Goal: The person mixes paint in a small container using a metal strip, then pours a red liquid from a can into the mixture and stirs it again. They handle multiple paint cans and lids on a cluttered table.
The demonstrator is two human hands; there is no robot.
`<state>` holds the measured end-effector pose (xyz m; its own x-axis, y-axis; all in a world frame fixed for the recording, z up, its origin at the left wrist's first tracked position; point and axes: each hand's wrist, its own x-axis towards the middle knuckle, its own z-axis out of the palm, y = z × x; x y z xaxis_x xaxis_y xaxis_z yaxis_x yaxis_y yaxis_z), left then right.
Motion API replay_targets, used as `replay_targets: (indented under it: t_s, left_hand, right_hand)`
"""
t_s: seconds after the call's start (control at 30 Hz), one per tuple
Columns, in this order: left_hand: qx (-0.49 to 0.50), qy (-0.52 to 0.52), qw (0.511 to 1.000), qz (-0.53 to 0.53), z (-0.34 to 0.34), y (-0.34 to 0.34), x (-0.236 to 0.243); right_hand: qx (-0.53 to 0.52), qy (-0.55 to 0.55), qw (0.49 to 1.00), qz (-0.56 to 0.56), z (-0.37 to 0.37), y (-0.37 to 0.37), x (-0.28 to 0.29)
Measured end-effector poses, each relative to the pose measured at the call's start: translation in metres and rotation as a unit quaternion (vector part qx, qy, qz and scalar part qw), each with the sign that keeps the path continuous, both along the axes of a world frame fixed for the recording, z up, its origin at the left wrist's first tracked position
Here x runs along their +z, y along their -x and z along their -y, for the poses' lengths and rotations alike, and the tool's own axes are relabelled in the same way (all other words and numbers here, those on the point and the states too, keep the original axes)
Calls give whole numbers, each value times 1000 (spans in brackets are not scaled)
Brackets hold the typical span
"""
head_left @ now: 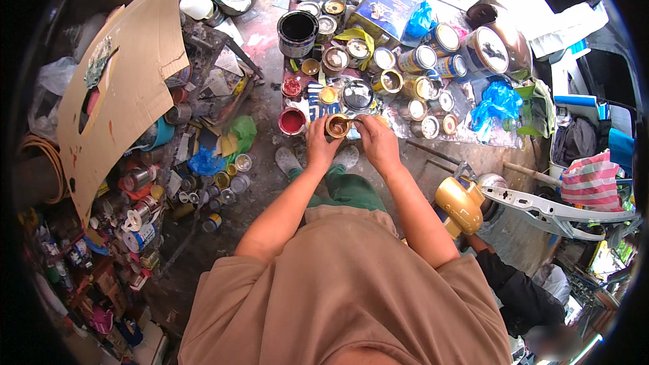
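Observation:
My left hand (319, 145) is wrapped round a small paint can (337, 126) with brownish-gold paint inside, held at the near edge of a low paint-covered table (466, 136). At the can's rim my right hand (377, 140) pinches a thin stick (352, 120) that reaches over the opening; its far end is hard to make out. A can of red paint (292, 121) stands left of my hands, with a smaller red pot (291, 88) behind it. Just beyond the held can are a small yellow pot (328, 95) and a round tin with a shiny dark top (357, 95).
Many paint cans crowd the table, with a large black-filled can (297, 30), a blue rectangular tin (391, 8) and a blue plastic bag (497, 105). Cardboard (122, 88) leans at left above cluttered cans. At right, a co-worker's dark sleeve (520, 290) is near a gold-painted part (460, 204).

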<state>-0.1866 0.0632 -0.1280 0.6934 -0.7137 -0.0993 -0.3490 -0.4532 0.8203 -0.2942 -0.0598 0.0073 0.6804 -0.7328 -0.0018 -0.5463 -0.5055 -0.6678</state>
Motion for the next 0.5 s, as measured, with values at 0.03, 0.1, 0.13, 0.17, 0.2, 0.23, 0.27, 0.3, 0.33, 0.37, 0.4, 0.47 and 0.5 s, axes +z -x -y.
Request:
replay_targets:
  t_s: [0.03, 0.1, 0.13, 0.17, 0.2, 0.23, 0.27, 0.3, 0.33, 0.37, 0.4, 0.47, 0.5]
  left_hand:
    - [1, 0, 1000, -1, 0, 0, 1]
    - [4, -1, 1000, -4, 0, 1, 1]
    - [4, -6, 1000, -2, 0, 1, 0]
    - [3, -12, 1000, -1, 0, 1, 0]
    - [1, -17, 1000, 1, 0, 0, 1]
    - [-3, -17, 1000, -5, 0, 0, 2]
    - [-3, -17, 1000, -12, 0, 0, 3]
    - [-4, -16, 1000, -18, -1, -1, 3]
    - [-5, -13, 1000, -20, -2, -2, 4]
    - [-4, -9, 1000, -23, -3, -3, 1]
    - [-6, -4, 1000, -26, -3, -3, 0]
    - [-4, -15, 999, -39, -3, -4, 0]
    - [-4, -21, 999, -46, -4, -4, 1]
  right_hand:
    - [-12, 2, 1000, 9, 0, 0, -3]
    - [-69, -53, 996, 2, -2, 0, -9]
    - [-115, -110, 987, -13, -3, 0, -13]
    - [-160, -167, 972, -28, -5, 0, -18]
    - [-200, -223, 954, 27, -5, 3, -27]
    - [-238, -277, 927, 82, -3, 8, -36]
    - [-272, -329, 894, 136, -1, 11, -40]
    - [-282, -370, 872, 154, 3, 18, -41]
    - [-296, -395, 852, 173, 7, 26, -43]
    - [-309, -418, 833, 191, 10, 33, -40]
    - [-323, -439, 812, 210, 14, 42, -39]
    - [-336, -474, 783, 223, 21, 60, -44]
    - [-347, -485, 770, 227, 23, 67, -46]
